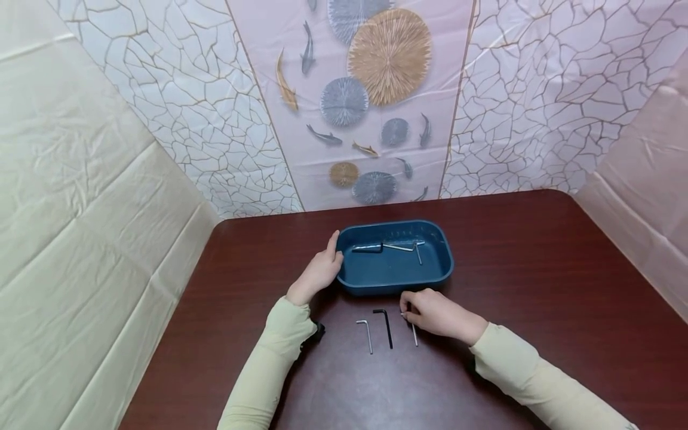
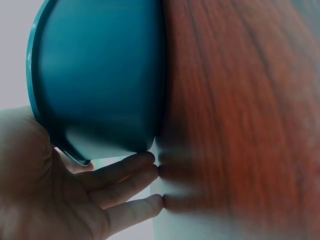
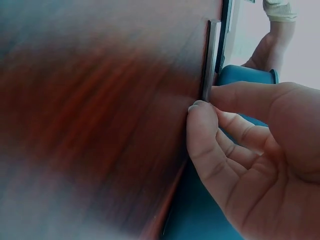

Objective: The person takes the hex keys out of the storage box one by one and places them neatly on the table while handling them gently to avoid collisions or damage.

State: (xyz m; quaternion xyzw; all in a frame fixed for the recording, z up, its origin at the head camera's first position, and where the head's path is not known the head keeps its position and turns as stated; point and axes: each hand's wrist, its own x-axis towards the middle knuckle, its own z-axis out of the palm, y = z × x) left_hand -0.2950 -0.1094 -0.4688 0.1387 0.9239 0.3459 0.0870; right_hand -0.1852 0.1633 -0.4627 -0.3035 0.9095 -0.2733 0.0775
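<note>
My left hand [image 1: 321, 267] holds the left end of a blue plastic tray [image 1: 395, 289], thumb over the rim; in the left wrist view its other fingers [image 2: 130, 212] reach down outside the wall to the table. In front of the tray, my right hand [image 1: 443, 313] pinches a silver hex key [image 1: 414, 335] near its bent end, between thumb and forefinger. The right wrist view shows that key [image 3: 211, 55] low along the tabletop. To its left lie a black hex key [image 1: 388, 331] and another silver hex key [image 1: 369, 339], both on the table.
Inside the tray, toward its back, lie a black hex key [image 1: 368, 249] and silver hex keys [image 1: 399, 247]. Dark red wood forms the tabletop [image 1: 516, 257]. Patterned cloth [image 1: 199, 101] hangs behind and at both sides.
</note>
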